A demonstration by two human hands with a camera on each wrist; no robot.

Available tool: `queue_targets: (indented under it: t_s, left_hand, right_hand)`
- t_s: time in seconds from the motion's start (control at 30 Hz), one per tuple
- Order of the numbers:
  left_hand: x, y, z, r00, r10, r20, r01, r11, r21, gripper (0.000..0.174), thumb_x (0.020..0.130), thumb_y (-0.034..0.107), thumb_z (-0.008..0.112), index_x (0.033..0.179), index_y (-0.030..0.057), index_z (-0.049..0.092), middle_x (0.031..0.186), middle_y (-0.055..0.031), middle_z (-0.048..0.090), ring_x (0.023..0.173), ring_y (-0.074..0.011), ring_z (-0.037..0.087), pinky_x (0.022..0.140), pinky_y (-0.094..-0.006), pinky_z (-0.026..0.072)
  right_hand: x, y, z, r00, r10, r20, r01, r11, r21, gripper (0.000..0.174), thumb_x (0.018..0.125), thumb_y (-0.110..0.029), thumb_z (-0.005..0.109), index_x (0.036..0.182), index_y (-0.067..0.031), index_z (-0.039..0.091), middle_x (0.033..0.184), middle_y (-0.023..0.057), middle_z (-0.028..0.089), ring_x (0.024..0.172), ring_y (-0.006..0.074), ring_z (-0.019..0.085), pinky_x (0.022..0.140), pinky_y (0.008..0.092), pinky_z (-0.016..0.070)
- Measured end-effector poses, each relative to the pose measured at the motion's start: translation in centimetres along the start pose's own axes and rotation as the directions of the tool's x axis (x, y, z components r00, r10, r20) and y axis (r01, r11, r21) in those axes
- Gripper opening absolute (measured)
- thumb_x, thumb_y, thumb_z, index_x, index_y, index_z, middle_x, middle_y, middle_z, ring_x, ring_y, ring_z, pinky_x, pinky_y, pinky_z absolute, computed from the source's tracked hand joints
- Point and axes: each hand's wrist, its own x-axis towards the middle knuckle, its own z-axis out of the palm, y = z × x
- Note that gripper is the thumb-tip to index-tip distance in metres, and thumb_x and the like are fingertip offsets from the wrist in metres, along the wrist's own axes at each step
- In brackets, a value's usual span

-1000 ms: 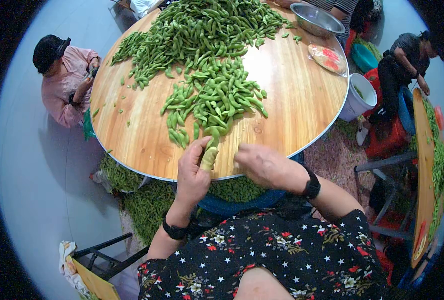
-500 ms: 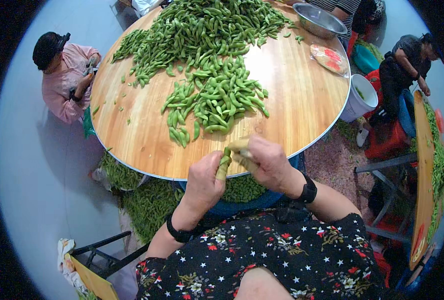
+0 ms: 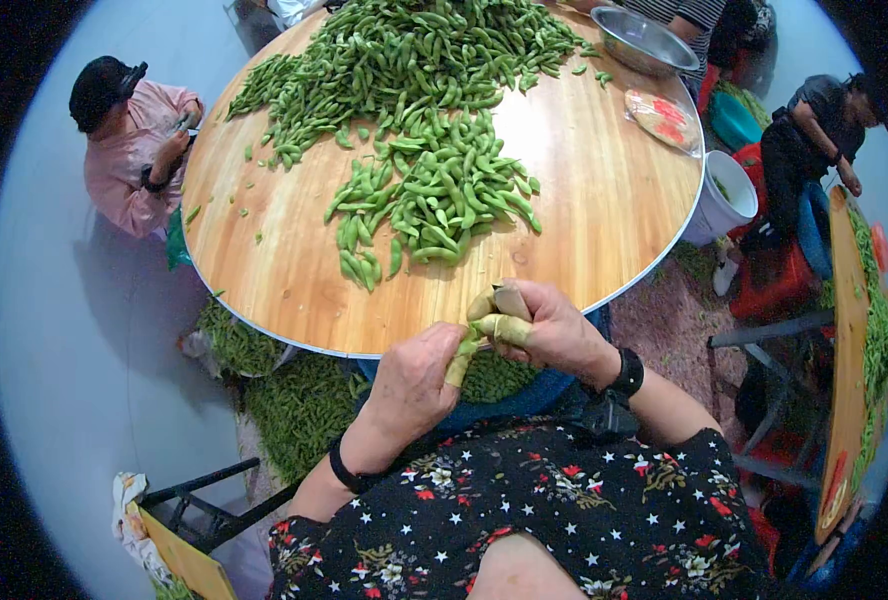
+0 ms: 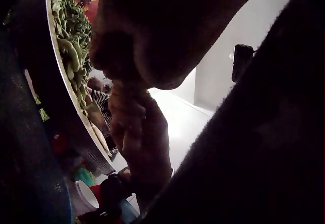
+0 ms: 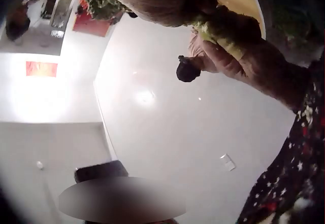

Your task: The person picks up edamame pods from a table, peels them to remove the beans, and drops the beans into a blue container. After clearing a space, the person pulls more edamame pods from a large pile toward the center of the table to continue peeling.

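Note:
Both hands meet above the near table edge in the head view. My left hand [image 3: 409, 375] pinches a green edamame pod [image 3: 474, 331], its thumb in a pale yellowish cover. From the other side my right hand [image 3: 562, 335] pinches the pod's other end, with similar covers on thumb and fingers. Most of the pod is hidden by the fingers. Beyond the hands a small group of edamame pods [image 3: 454, 195] lies on the round wooden table [image 3: 274, 270], joined to a large heap [image 3: 404, 60]. In both wrist views the hands are dark and close together.
Below the table edge stands a blue basin [image 3: 484, 400] holding green beans. A metal bowl [image 3: 644, 42] and a flat plastic-wrapped packet [image 3: 662, 120] sit at the table's right. A white bucket [image 3: 726, 190] stands beside it. Another person [image 3: 134, 160] is at the left.
Earlier, the left hand held a pod nearer the pile while the right was apart and blurred. Now the left has moved right and nearer the body, and the right fingers have closed in on the pod.

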Motion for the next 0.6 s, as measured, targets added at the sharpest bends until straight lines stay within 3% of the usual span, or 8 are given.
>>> queue_targets:
  t_s: [0.07,0.13,0.23,0.27,0.4,0.5,0.57,0.6]
  left_hand:
    - [0.1,1.0,-0.6,0.999,-0.023,-0.032,0.025,0.999,0.045,0.021,0.079,0.005,0.059,0.098,-0.0015,0.055,0.079,-0.0167,0.057,0.073,-0.0351,0.059,0.063,-0.0421,0.0471]
    - [0.1,1.3,-0.7,0.997,-0.046,-0.064,0.052,0.995,0.091,0.022,0.078,0.006,0.059,0.098,-0.0012,0.055,0.079,-0.0161,0.057,0.073,-0.0340,0.059,0.063,-0.0415,0.0471]
    - [-0.1,0.9,-0.6,0.997,0.061,-0.038,-0.049,0.963,0.264,0.022,0.076,0.007,0.061,0.096,0.0000,0.055,0.077,-0.0146,0.057,0.070,-0.0321,0.058,0.062,-0.0397,0.0471]
    - [-0.1,0.9,-0.8,0.998,0.068,0.003,-0.066,0.965,0.253,0.020,0.075,0.007,0.061,0.093,0.0006,0.055,0.076,-0.0139,0.057,0.069,-0.0315,0.058,0.062,-0.0396,0.0471]
    - [-0.4,0.8,-0.8,0.996,0.077,0.049,-0.083,0.987,0.141,0.012,0.076,0.008,0.061,0.085,0.0023,0.055,0.073,-0.0116,0.058,0.068,-0.0311,0.058,0.060,-0.0399,0.0473]
    - [-1.6,0.7,-1.4,1.000,0.010,0.029,-0.012,0.999,0.052,0.012,0.078,0.013,0.065,0.085,0.0050,0.058,0.071,-0.0131,0.056,0.063,-0.0342,0.056,0.056,-0.0412,0.0467]
    - [-3.8,0.2,-3.7,0.934,-0.172,0.312,0.096,0.964,0.247,0.015,0.080,0.019,0.065,0.087,0.0073,0.060,0.076,-0.0106,0.058,0.069,-0.0316,0.058,0.060,-0.0395,0.0479]
    - [-4.5,0.0,-5.6,0.827,-0.266,0.495,0.057,0.916,0.397,0.018,0.080,0.023,0.065,0.092,0.0095,0.063,0.081,-0.0091,0.060,0.080,-0.0290,0.059,0.067,-0.0381,0.0484]
  right_hand:
    - [0.2,0.4,0.1,0.997,-0.078,0.007,0.078,0.993,-0.087,0.014,0.084,-0.010,0.065,0.093,-0.0004,0.061,0.071,-0.0014,0.054,0.064,0.0053,0.048,0.056,0.0231,0.0404]
    - [0.2,0.6,0.1,0.977,-0.213,0.003,0.185,0.839,-0.512,0.014,0.080,-0.009,0.067,0.090,-0.0014,0.060,0.071,-0.0007,0.054,0.065,0.0064,0.047,0.057,0.0243,0.0400]
    - [0.0,-0.3,0.8,0.969,-0.247,-0.002,0.209,0.823,-0.529,0.017,0.079,-0.016,0.067,0.081,-0.0038,0.056,0.065,0.0064,0.052,0.061,0.0130,0.048,0.055,0.0316,0.0403]
    - [0.0,-0.6,0.6,0.988,-0.158,0.005,0.132,0.810,-0.571,0.017,0.079,-0.015,0.068,0.081,-0.0037,0.056,0.066,0.0071,0.053,0.063,0.0142,0.050,0.057,0.0324,0.0412]
    - [0.2,-0.6,0.4,0.985,-0.171,0.035,0.168,0.874,-0.455,0.016,0.079,-0.015,0.067,0.081,-0.0036,0.056,0.066,0.0078,0.052,0.062,0.0160,0.050,0.057,0.0325,0.0415]
    - [0.3,0.2,-0.1,0.976,-0.143,0.162,0.189,0.929,-0.318,0.011,0.080,-0.006,0.066,0.085,-0.0019,0.057,0.072,0.0024,0.055,0.067,0.0094,0.049,0.062,0.0271,0.0420]
    - [0.0,0.4,-0.2,0.941,-0.130,0.312,0.284,0.805,-0.520,0.010,0.080,-0.007,0.065,0.084,-0.0018,0.058,0.074,0.0067,0.057,0.067,0.0151,0.053,0.063,0.0292,0.0434]
    - [-0.4,-0.6,0.2,0.919,-0.063,0.390,0.299,0.756,-0.583,0.009,0.081,-0.009,0.060,0.084,-0.0026,0.053,0.072,0.0133,0.053,0.067,0.0277,0.056,0.063,0.0361,0.0444]
